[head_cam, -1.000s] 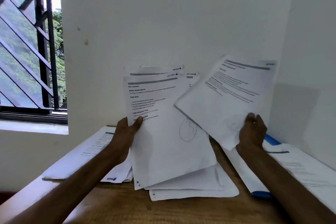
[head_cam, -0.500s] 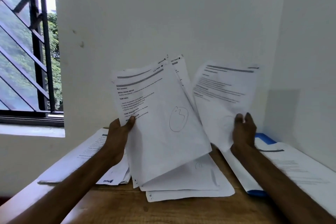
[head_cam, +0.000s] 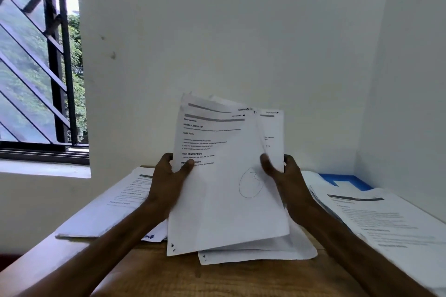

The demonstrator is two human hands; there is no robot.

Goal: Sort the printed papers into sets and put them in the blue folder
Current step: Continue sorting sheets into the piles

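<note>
I hold a sheaf of printed papers [head_cam: 224, 212] upright over the wooden table [head_cam: 169, 277]. My left hand [head_cam: 169, 176] grips its left edge, thumb on the front page. My right hand [head_cam: 282, 176] grips the right edge, thumb in front and fingers behind. The front page carries headed text and a pen-drawn oval. The sheaf's lower edge touches loose sheets [head_cam: 260, 255] lying on the table. A blue folder [head_cam: 347, 179] lies at the back right, mostly covered by paper.
One pile of printed sheets [head_cam: 113, 207] lies at the left of the table, another pile [head_cam: 386, 222] along the right wall. White walls close the back and right. A barred window [head_cam: 36, 79] is at the left.
My right hand has brought its separate sheet leftward and joined it to the sheaf in my left hand. Both hands now hold one bundle, straighter and more upright.
</note>
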